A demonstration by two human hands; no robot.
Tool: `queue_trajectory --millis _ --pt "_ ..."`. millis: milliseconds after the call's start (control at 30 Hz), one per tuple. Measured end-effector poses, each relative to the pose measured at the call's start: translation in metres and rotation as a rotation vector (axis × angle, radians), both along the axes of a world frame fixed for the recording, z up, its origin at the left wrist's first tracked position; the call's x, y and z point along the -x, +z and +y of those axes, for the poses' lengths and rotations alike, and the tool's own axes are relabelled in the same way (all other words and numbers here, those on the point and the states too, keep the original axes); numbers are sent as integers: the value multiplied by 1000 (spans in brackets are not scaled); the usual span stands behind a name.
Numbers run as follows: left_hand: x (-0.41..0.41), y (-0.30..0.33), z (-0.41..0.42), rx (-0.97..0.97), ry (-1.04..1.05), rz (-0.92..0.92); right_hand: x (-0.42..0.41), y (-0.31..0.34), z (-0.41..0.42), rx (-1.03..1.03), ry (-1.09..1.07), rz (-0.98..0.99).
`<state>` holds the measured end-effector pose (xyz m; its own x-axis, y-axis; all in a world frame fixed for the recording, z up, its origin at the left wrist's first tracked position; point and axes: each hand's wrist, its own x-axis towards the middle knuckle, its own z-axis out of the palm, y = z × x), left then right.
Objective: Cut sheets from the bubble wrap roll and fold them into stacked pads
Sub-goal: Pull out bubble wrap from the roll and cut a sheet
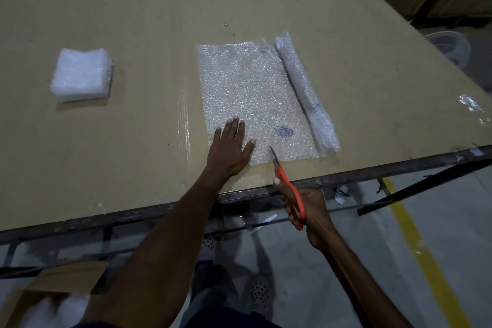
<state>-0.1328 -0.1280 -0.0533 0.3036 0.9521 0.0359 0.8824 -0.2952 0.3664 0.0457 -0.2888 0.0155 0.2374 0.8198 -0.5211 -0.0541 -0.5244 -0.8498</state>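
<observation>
**Scissors at the sheet's near edge**

Here the sheet (247,98) lies unrolled flat on the table (133,21), a little right of centre and close to the near edge. It runs into the roll (306,93), which rests along its right side, pointing from far to near. The left hand (230,145) lies flat on the sheet's near left corner, fingers straight and spread, pressing it down. The right hand (303,208), just off the table's near edge, grips the orange handles of the scissors (286,181); the blades point away, with their tip over the sheet's near edge. Whether they have bitten into it cannot be told. Well to the left sits a stack (81,74) of folded pads.
</observation>
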Motion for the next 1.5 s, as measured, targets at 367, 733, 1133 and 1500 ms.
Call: queue_trajectory --millis 367,733,1133,1500 --pt "0 0 -3 -3 9 -2 7 7 18 9 12 9" --pt "1 0 -7 -7 14 -5 13 17 36 18 10 -9" --pt "2 0 -8 1 14 -14 12 21 47 30 14 -51" --pt "2 0 -8 -7 17 -18 12 19 57 -22 3 -22"
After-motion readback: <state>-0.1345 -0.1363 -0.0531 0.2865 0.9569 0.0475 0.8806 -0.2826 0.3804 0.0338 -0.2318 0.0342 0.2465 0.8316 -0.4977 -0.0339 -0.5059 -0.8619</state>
